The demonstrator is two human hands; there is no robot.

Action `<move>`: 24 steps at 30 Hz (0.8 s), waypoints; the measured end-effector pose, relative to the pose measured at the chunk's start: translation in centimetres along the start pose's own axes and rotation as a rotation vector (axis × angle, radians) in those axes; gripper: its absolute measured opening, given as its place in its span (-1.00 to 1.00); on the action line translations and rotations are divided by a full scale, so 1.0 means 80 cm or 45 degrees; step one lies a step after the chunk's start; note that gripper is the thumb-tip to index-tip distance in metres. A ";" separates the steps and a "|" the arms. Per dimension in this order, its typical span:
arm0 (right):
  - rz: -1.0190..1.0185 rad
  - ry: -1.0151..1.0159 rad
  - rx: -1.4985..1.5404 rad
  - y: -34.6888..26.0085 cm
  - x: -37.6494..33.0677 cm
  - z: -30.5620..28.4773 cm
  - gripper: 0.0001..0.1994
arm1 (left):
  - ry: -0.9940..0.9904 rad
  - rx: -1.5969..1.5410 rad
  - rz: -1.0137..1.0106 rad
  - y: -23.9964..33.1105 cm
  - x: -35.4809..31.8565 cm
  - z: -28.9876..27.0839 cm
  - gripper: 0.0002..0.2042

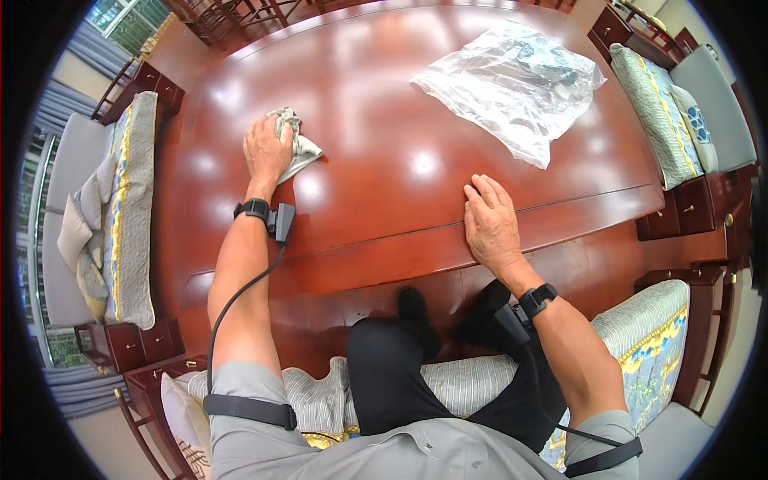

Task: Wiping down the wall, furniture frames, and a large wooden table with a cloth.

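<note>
My left hand (267, 150) is closed around a crumpled light grey cloth (301, 152) and presses it on the left part of a glossy reddish-brown wooden table (360, 200). Part of the cloth sticks out to the right of the fingers. Near the table's front edge, right of the middle, my right hand (491, 220) lies flat with its fingers stretched out and nothing in it. Beyond that hand a clear, wrinkled plastic bag (520, 88) is spread on the table.
A sofa with cushions (84, 216) stands on the left, another seat (664, 116) on the right. I sit on a striped, covered sofa (472, 380) along the near side. Dark wooden chairs (232, 20) are at the far end. A cable (232, 308) runs along my left arm.
</note>
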State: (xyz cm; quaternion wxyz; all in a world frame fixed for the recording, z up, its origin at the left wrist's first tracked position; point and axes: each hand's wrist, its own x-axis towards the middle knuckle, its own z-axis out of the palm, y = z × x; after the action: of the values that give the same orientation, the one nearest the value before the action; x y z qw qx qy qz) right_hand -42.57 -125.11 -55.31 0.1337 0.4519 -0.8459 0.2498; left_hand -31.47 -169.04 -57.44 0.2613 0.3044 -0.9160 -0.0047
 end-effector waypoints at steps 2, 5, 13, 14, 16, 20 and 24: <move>0.001 0.001 -0.003 -0.002 0.000 0.000 -0.70 | -0.006 0.038 0.021 -0.020 -0.025 -0.018 -0.52; -0.005 0.000 -0.009 -0.003 0.000 0.002 -0.71 | 0.038 0.046 -0.021 -0.035 -0.079 -0.047 -0.52; -0.012 0.035 -0.025 0.005 -0.007 0.012 -0.71 | 0.047 0.047 -0.078 -0.050 -0.217 -0.139 -0.54; -0.009 0.030 -0.034 0.004 -0.008 0.012 -0.71 | 0.043 0.070 -0.106 -0.047 -0.234 -0.145 -0.53; -0.010 0.024 -0.028 0.008 -0.007 0.009 -0.71 | 0.046 0.081 -0.161 -0.035 -0.255 -0.153 -0.53; -0.008 0.009 -0.003 0.005 -0.004 0.015 -0.71 | 0.080 0.142 -0.288 -0.009 -0.276 -0.162 -0.54; -0.004 0.032 -0.017 0.007 -0.001 0.013 -0.71 | 0.056 0.146 -0.271 0.053 -0.284 -0.160 -0.53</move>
State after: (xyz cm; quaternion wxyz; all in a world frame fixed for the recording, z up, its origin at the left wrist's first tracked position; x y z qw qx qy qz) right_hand -43.01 -125.37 -56.39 0.1479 0.4490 -0.8451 0.2496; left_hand -12.24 -150.92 -56.45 0.2614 0.4143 -0.8714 0.0269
